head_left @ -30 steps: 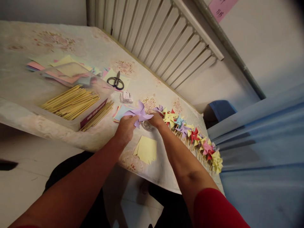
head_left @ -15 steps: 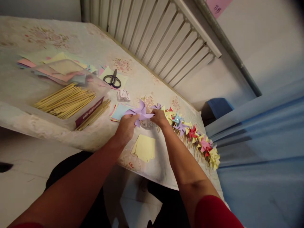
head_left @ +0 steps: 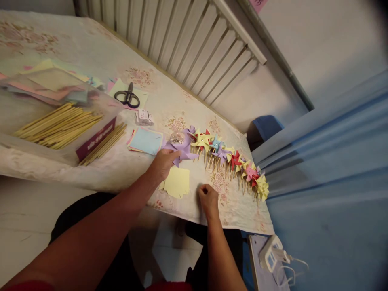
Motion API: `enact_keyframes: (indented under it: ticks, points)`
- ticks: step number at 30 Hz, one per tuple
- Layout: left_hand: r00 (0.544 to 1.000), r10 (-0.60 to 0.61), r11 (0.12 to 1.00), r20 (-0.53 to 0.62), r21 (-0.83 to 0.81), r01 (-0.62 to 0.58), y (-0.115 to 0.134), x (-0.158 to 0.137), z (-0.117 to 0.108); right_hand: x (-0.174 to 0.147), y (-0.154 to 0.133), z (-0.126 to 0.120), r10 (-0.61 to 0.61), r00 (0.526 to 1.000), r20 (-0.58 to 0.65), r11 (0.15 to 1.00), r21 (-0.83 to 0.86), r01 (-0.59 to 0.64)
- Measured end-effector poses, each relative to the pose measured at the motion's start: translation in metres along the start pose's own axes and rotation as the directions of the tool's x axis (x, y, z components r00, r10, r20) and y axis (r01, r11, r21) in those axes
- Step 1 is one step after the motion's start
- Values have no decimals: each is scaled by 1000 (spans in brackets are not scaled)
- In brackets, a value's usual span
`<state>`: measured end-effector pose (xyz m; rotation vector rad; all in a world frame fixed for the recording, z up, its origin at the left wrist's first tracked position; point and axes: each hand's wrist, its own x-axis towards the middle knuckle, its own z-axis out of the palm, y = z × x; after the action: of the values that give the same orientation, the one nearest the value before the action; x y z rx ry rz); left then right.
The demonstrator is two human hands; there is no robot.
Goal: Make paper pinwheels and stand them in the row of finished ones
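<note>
My left hand pinches a purple paper pinwheel by one side, its folded blades spread above the table. Just behind the pinwheel, partly covered by it, is a clear glass dish of small shiny bits. My right hand is low over the cloth near the table's front edge, thumb and fingers pressed together; anything between them is too small to make out. Between the hands lies a stack of yellow paper squares with cut slits. Blue and other coloured paper squares lie left of the pinwheel.
Several finished pinwheels on sticks line the table's right side. A clear plastic box holds wooden sticks; more sticks lie beside it. Black-handled scissors and a small box lie farther back. A power strip sits lower right.
My right hand has moved away from the glass dish, down toward the table's front edge. My left hand still holds the purple pinwheel. The view has shifted to the right.
</note>
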<state>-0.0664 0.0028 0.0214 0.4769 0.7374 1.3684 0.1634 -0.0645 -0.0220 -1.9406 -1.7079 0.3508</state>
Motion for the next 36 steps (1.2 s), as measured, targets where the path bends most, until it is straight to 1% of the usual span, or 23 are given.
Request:
enact_keyframes:
  ticks: [3,8,12,18,22,27,32,36]
  points:
    - [999,-27,998,31,54,26,-9,1,4,-15,10,0,-18,1000,9,999,-44,18]
    - [998,-44,994,45,106,39,-19,6,6,-11,12,-4,-41,993,111,998,-46,47]
    - [997,-55,993,61,104,49,-22,8,12,-7,12,-3,-53,993,110,997,-42,58]
    - [997,-63,995,46,83,59,-22,7,25,-11,12,-2,-77,993,90,997,-19,79]
    - [997,-67,994,37,88,64,-24,6,28,-15,10,0,-123,991,59,988,-91,128]
    - [998,-49,995,31,84,47,-24,6,30,-16,9,3,-175,982,70,964,-191,186]
    - [999,-30,998,44,58,28,-23,5,31,-16,8,6,-174,982,77,942,-277,189]
    - [999,-36,996,34,87,33,-24,6,30,-15,5,6,-163,983,90,922,-341,184]
